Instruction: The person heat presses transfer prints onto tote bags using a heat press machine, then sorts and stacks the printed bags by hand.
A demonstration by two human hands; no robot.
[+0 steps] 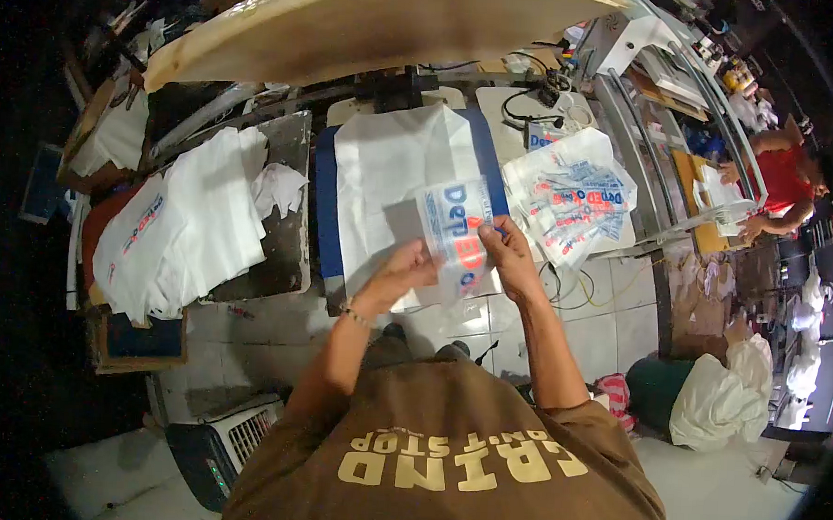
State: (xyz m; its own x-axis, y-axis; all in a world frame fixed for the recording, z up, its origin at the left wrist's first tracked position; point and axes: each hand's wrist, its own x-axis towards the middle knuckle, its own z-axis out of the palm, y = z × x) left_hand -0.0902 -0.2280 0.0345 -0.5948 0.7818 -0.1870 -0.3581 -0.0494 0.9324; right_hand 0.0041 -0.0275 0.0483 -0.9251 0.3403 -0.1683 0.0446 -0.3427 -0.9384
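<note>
A clear film sheet (457, 226) printed with blue and red lettering is held up in front of me, over the lower part of a white fabric piece (384, 147). My right hand (511, 255) pinches the film's right edge between thumb and fingers. At the lower left edge of the same film, my left hand (405, 271) has its fingers bent together on it, slightly blurred. The white fabric lies spread on a dark blue pad (327, 200), with a few creases.
Several more printed films (573, 197) lie in a pile at right. A stack of white printed fabric (191, 218) sits at left. A large curved board (371, 26) overhangs the far side. Another person in red (781, 178) is at far right, near a metal frame (659, 131).
</note>
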